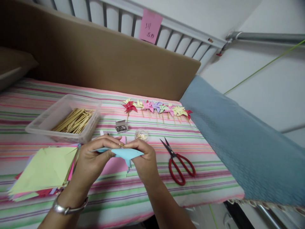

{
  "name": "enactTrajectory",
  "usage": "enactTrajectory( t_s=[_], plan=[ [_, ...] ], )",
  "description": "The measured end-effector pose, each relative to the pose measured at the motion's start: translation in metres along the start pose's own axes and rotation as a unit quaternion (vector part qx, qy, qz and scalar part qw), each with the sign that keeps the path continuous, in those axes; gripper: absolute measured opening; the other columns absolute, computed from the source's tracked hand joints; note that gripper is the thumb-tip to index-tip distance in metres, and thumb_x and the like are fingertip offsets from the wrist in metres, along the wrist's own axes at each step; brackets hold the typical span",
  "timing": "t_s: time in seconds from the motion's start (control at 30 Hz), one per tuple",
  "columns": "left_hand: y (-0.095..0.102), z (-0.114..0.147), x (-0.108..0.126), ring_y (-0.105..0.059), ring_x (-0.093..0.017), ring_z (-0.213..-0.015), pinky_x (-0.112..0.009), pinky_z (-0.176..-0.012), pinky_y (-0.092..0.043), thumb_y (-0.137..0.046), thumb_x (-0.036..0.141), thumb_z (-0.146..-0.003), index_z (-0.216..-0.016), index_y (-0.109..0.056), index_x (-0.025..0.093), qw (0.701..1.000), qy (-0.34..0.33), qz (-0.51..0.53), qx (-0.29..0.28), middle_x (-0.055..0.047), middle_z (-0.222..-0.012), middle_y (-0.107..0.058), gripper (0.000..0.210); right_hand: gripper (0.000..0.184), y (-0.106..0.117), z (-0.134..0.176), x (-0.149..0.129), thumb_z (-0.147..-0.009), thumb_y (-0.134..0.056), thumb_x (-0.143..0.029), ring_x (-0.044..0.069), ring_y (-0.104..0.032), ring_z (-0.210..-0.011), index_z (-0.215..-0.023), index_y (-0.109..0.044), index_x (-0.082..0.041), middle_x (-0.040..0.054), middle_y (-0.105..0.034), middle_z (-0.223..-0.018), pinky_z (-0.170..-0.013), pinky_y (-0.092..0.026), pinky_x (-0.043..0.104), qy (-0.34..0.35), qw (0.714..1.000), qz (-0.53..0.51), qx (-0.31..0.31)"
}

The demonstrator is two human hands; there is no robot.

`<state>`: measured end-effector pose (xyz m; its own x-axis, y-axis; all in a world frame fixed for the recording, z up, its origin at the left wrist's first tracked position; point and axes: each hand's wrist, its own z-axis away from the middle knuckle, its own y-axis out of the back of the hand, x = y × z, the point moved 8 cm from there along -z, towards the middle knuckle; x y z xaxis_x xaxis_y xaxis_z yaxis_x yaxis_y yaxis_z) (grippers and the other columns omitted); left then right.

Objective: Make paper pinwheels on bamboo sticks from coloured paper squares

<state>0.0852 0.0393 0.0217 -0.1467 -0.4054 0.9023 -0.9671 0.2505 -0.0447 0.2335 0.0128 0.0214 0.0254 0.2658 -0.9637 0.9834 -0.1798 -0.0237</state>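
Note:
Between my two hands, above the striped cloth, is a light-blue paper pinwheel point(126, 153), its paper bent into blades. My left hand point(95, 156) is closed on its left side, with thumb and fingers pinching the paper. My right hand point(145, 157) is closed at the other side, fingertips close to the middle. A small tan piece, perhaps a stick end, point(122, 145) shows between the fingertips; most of it is hidden. Beneath the hands lies a pink paper sheet point(115, 166). Red-handled scissors point(177, 160) rest to the right, blades partly apart.
Left stands a clear plastic box point(38, 128) of wooden sticks point(76, 121), with stacked coloured paper point(45, 170) before it. A small box of metal pins point(121, 128) and a round dish of tiny pale pieces point(141, 135) sit beyond the hands. Finished pinwheels point(156, 107) line the back.

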Motion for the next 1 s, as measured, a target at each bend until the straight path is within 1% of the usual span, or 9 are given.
enactTrajectory(
  t_s=[0.2, 0.37, 0.57, 0.67, 0.83, 0.93, 1.0],
  plan=[
    [0.001, 0.001, 0.001, -0.067, -0.022, -0.089, -0.039, -0.088, -0.052, -0.069, 0.011, -0.076, -0.078, -0.073, 0.025, 1.000, -0.015, -0.012, 0.017, -0.002, -0.084, -0.071, 0.014, 0.009, 0.000, 0.000, 0.000, -0.070, -0.068, -0.013, 0.011, -0.057, -0.058, -0.070, -0.073, -0.020, -0.0010, -0.065, -0.065, -0.058, -0.045, 0.024, 0.009, 1.000, -0.010, 0.006],
    [0.000, -0.001, 0.000, -0.067, -0.020, -0.085, -0.039, -0.087, -0.052, -0.069, 0.012, -0.076, -0.078, -0.072, 0.025, 1.000, -0.013, -0.011, 0.014, -0.001, -0.084, -0.071, 0.014, 0.014, 0.001, -0.001, -0.001, -0.069, -0.066, -0.009, 0.012, -0.059, -0.062, -0.071, -0.074, -0.020, -0.0005, -0.067, -0.067, -0.059, -0.045, 0.022, 0.016, 1.000, -0.009, 0.006],
    [0.002, -0.001, -0.002, -0.066, -0.022, -0.091, -0.038, -0.089, -0.051, -0.071, 0.012, -0.074, -0.076, -0.072, 0.025, 0.999, -0.011, -0.005, 0.032, -0.001, -0.086, -0.071, 0.013, 0.016, 0.002, -0.002, 0.000, -0.070, -0.066, -0.008, 0.012, -0.060, -0.064, -0.075, -0.075, -0.020, 0.0004, -0.068, -0.069, -0.060, -0.046, 0.023, 0.015, 1.000, 0.008, 0.003],
    [0.002, -0.002, -0.003, -0.067, -0.022, -0.091, -0.038, -0.089, -0.051, -0.071, 0.012, -0.074, -0.075, -0.072, 0.025, 0.999, -0.008, 0.002, 0.038, -0.001, -0.084, -0.071, 0.013, 0.017, 0.002, -0.003, 0.001, -0.069, -0.066, -0.007, 0.013, -0.061, -0.066, -0.075, -0.075, -0.020, 0.0008, -0.069, -0.071, -0.062, -0.046, 0.024, 0.017, 1.000, 0.012, 0.001],
    [0.004, 0.000, -0.007, -0.066, -0.023, -0.091, -0.038, -0.088, -0.051, -0.071, 0.015, -0.074, -0.074, -0.071, 0.025, 0.999, 0.017, -0.004, 0.038, -0.001, -0.085, -0.071, 0.010, 0.014, 0.001, -0.004, 0.001, -0.069, -0.067, -0.010, 0.013, -0.060, -0.064, -0.072, -0.075, -0.021, 0.0002, -0.068, -0.067, -0.061, -0.046, 0.024, 0.009, 1.000, 0.008, 0.009],
    [0.009, 0.002, -0.007, -0.065, -0.023, -0.093, -0.036, -0.089, -0.050, -0.073, 0.019, -0.073, -0.073, -0.071, 0.026, 0.998, 0.032, -0.026, 0.048, -0.001, -0.085, -0.071, 0.007, 0.012, 0.000, -0.005, 0.001, -0.068, -0.068, -0.012, 0.012, -0.059, -0.061, -0.071, -0.075, -0.021, -0.0002, -0.067, -0.065, -0.059, -0.046, 0.024, 0.024, 1.000, -0.007, 0.015],
    [0.012, 0.003, -0.007, -0.065, -0.021, -0.090, -0.033, -0.086, -0.051, -0.072, 0.022, -0.073, -0.071, -0.070, 0.026, 0.996, 0.043, -0.051, 0.058, 0.001, -0.085, -0.071, 0.005, 0.010, 0.000, -0.005, 0.000, -0.068, -0.069, -0.014, 0.012, -0.058, -0.059, -0.070, -0.076, -0.021, -0.0004, -0.066, -0.063, -0.057, -0.046, 0.023, 0.039, 0.999, -0.019, 0.018]
  ],
)
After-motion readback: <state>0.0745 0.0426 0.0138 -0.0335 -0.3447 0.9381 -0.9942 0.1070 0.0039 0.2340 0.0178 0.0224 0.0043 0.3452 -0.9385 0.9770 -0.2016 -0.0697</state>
